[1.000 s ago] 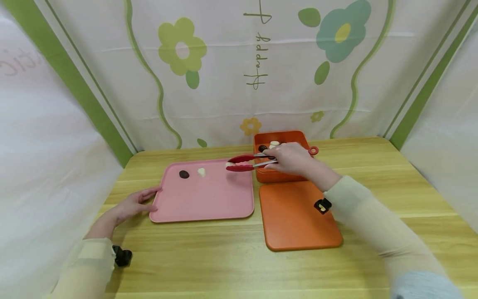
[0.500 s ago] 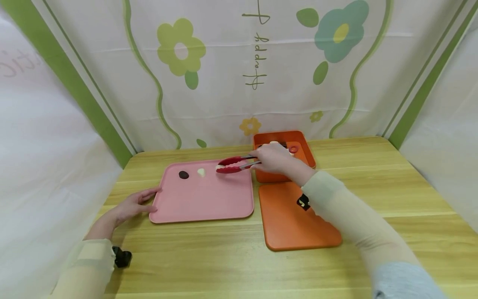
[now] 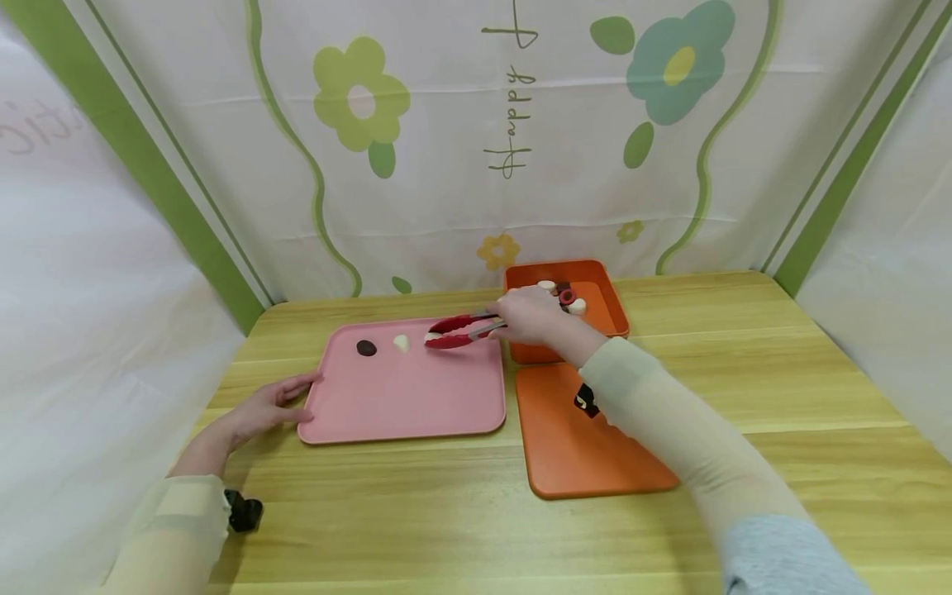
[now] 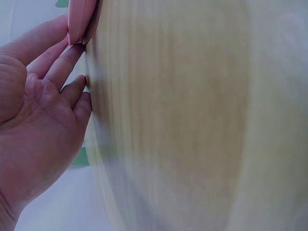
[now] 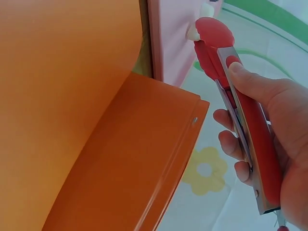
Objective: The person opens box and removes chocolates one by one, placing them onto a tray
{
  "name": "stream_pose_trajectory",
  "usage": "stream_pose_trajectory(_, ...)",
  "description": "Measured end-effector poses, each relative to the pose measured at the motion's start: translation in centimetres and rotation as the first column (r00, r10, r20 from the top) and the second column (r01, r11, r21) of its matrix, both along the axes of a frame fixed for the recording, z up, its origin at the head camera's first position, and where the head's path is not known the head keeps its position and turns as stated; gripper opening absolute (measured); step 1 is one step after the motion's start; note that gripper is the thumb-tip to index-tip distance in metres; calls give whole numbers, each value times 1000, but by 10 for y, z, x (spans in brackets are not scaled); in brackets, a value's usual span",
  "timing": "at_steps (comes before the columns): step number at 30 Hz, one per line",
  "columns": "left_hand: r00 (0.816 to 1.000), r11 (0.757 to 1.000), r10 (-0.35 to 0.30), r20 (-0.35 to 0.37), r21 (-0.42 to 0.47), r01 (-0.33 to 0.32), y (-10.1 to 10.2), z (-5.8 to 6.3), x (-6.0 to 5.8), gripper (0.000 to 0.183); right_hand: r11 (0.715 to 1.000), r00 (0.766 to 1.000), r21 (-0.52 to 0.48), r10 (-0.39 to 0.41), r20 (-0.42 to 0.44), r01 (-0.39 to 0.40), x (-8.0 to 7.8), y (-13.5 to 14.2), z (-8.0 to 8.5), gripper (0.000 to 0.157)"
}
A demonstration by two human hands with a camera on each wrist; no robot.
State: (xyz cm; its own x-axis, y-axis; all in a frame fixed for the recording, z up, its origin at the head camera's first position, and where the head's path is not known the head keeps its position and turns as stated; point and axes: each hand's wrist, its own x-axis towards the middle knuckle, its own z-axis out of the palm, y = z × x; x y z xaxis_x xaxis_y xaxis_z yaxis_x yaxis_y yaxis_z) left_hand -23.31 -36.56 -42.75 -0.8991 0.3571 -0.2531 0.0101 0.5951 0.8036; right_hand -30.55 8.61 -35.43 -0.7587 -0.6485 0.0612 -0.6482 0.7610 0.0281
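Observation:
My right hand [image 3: 530, 317] grips a pair of tongs [image 5: 257, 139] with red tips and metal arms. At their tips, low over the pink tray [image 3: 405, 401], is a small whitish piece [image 5: 193, 32]. To its left on the tray lie a white rounded piece [image 3: 402, 342] and a dark brown oval piece [image 3: 366, 348], both like chocolates. My left hand [image 3: 256, 415] rests at the tray's left edge, thumb and fingers extended against the rim. In the left wrist view, the fingertips touch the rim and tabletop.
Right of the tray stands an orange box [image 3: 613, 310] holding several white and dark pieces, partly hidden by my right hand. In front of it lies a flat orange lid [image 3: 580, 450], under my right forearm. A printed cloth [image 3: 446, 190] hangs behind the wooden table [image 3: 387, 512].
My right hand has moved left with the tongs, carrying the whitish piece further over the tray toward the other two pieces. More of the box's contents shows. The left hand stays put.

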Motion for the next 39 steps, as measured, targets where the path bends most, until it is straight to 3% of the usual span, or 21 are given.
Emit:
stream_pose_trajectory(17,1000,1000,0,-3,22,0,2,0,3,76,1000,1000,10,-13,17,13,-1,0,-6,23)
stream_pose_trajectory(26,1000,1000,0,-18,9,0,0,2,5,76,999,998,-18,-27,55,29,5,9,1,26)
stream_pose_trajectory(33,1000,1000,-7,-12,-6,7,1,2,5,77,999,999,-28,-39,1,39,14,25,10,46)
stream_pose_trajectory(39,1000,1000,-7,-6,1,7,2,3,5,78,995,998,-92,-48,-33,45,26,49,18,39)
